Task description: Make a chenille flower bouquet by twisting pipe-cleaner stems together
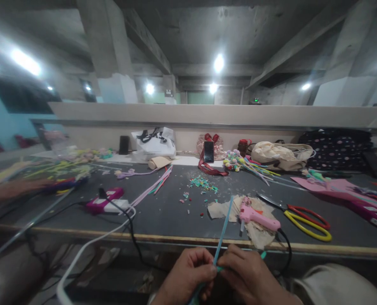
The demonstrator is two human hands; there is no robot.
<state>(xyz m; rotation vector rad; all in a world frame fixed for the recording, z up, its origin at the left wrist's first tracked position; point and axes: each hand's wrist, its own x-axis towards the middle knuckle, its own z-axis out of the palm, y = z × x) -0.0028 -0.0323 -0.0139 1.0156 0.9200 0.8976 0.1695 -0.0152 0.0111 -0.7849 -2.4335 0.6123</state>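
Head — blue strip (223, 231) points away, slightly right.

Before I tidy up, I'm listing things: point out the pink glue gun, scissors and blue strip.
Pink glue gun (260, 218), head view: its body.
Scissors (283, 207), head view: blade base.
Blue strip (224, 228), head view: exposed middle.

slim light blue strip (224, 226), leaning up to the right, pinched low, green piece (219, 269) beside it, mostly hidden
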